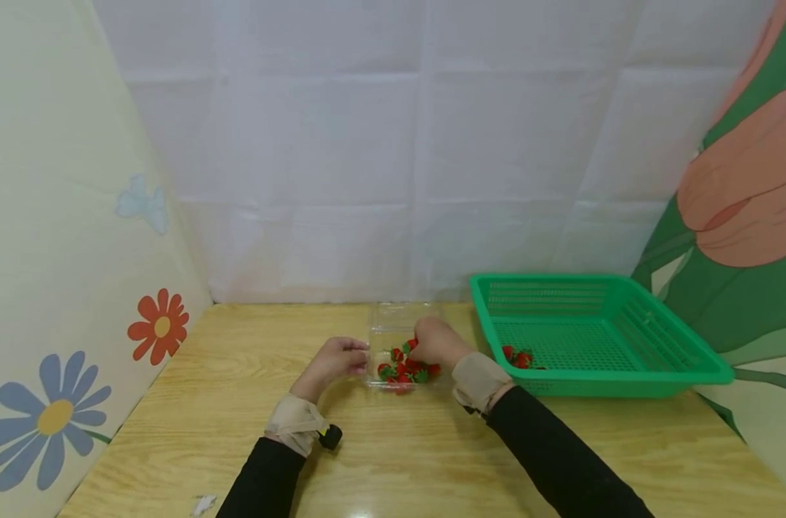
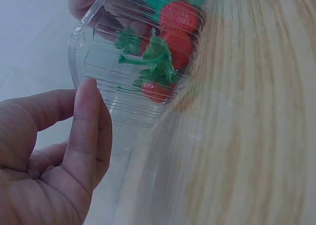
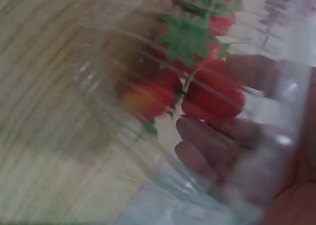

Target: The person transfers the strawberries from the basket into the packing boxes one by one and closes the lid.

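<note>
A clear plastic box (image 1: 381, 344) holding several red strawberries (image 1: 402, 370) with green leaves stands on the table between the hands, its clear lid (image 1: 402, 315) folded back. My left hand (image 1: 334, 362) pinches the box's left rim; in the left wrist view, the fingertips (image 2: 87, 89) meet at that rim. Reaching into the box from the right, my right hand (image 1: 436, 342) has its fingers around a strawberry (image 3: 212, 92), seen through the clear wall in the right wrist view. That view is blurred.
A green slotted basket (image 1: 625, 375) stands right of the box, with a few strawberries (image 1: 521, 357) in its near left corner. A small white scrap (image 1: 203, 504) lies at the table's front left. A white cloth (image 1: 315, 244) hangs behind the wooden table (image 1: 393, 460).
</note>
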The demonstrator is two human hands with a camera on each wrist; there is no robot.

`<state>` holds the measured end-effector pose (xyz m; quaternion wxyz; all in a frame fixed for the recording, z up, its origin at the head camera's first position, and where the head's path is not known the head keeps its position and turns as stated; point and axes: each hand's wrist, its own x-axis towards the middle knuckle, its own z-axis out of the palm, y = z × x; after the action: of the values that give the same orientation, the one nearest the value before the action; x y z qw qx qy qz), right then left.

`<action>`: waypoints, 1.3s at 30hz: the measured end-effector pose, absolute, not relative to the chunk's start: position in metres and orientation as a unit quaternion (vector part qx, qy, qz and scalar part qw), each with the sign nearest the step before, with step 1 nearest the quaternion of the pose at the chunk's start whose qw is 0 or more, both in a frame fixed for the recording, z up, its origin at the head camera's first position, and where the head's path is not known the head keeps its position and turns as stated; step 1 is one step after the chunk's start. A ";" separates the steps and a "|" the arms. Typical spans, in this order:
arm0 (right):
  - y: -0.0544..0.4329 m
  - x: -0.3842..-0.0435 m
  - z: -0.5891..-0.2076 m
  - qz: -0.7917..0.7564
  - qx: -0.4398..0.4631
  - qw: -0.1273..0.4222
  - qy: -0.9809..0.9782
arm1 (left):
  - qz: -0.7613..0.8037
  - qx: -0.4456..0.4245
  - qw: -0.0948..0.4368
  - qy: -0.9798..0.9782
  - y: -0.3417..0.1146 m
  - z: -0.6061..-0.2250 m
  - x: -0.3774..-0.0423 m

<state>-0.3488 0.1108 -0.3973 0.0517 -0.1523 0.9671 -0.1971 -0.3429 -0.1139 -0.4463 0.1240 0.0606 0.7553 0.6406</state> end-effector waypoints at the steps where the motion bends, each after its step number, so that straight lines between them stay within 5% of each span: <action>1: 0.111 -0.349 -0.399 -0.199 -0.150 0.054 0.967 | 0.640 0.061 0.124 0.756 -0.114 -0.446 -0.344; 39: 0.108 -0.344 -0.406 -0.142 -0.142 0.034 0.979 | 0.644 0.073 0.121 0.752 -0.114 -0.449 -0.344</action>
<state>-0.3438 0.1083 -0.4064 0.0338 -0.1419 0.9791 -0.1420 -0.3436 -0.1138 -0.4485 0.1214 0.0727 0.7519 0.6439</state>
